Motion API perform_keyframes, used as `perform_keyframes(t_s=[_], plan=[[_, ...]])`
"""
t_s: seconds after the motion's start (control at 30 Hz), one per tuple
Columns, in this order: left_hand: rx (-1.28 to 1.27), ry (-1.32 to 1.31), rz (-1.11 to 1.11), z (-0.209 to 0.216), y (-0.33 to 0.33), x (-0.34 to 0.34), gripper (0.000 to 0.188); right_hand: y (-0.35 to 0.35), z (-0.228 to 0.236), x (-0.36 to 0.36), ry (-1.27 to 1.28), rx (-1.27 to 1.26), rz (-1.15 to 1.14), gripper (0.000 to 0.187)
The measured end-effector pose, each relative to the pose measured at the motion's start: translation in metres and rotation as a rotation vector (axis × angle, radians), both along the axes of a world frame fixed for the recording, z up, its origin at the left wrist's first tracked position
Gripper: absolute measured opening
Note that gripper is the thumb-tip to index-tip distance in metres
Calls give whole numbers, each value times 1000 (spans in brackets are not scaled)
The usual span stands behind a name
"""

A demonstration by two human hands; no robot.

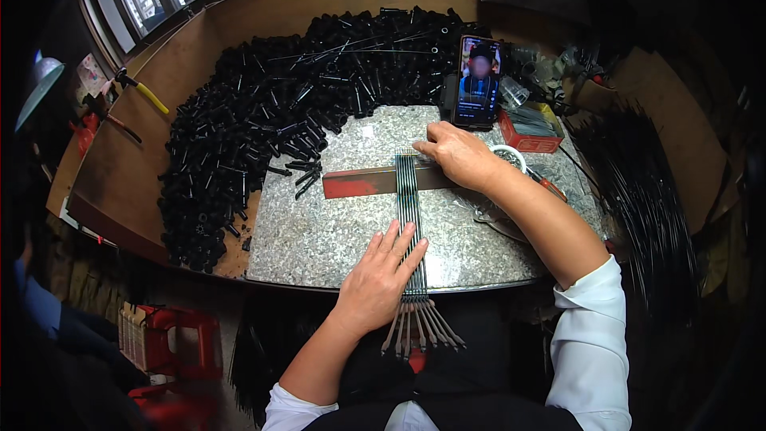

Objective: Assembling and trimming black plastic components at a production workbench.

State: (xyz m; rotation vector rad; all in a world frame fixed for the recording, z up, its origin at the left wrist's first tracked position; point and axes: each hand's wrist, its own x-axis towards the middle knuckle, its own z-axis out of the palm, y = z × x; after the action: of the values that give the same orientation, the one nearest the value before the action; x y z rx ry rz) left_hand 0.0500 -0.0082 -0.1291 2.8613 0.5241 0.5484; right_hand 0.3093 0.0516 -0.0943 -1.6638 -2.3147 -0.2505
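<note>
A row of thin dark rods lies side by side across a bar with a worn red end, on the speckled stone slab. Toward me the rods overhang the slab's near edge and fan out into wider grey-brown ends. My left hand rests on the rods near that edge, palm down, fingers stretched out. At their far ends is my right hand, with its fingers bent and drawn together by the rod tips. What those fingers pinch, if anything, is too small to make out.
Black tubular parts are heaped at the left and back of the slab. A phone stands upright behind my right hand, near a red box of thin pieces. Long black rods are bunched at right; a yellow-handled hammer hangs left.
</note>
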Motion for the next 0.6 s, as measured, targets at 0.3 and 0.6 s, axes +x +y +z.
perform_keyframes(t_s=[0.3,0.6], plan=[[-16,-6,5,-1,1,-3,64,-17,11,21,209,118,-16,46],[-6,-3,-3,-2,1,-1,63,-40,26,145,-99,-95,-764,15]])
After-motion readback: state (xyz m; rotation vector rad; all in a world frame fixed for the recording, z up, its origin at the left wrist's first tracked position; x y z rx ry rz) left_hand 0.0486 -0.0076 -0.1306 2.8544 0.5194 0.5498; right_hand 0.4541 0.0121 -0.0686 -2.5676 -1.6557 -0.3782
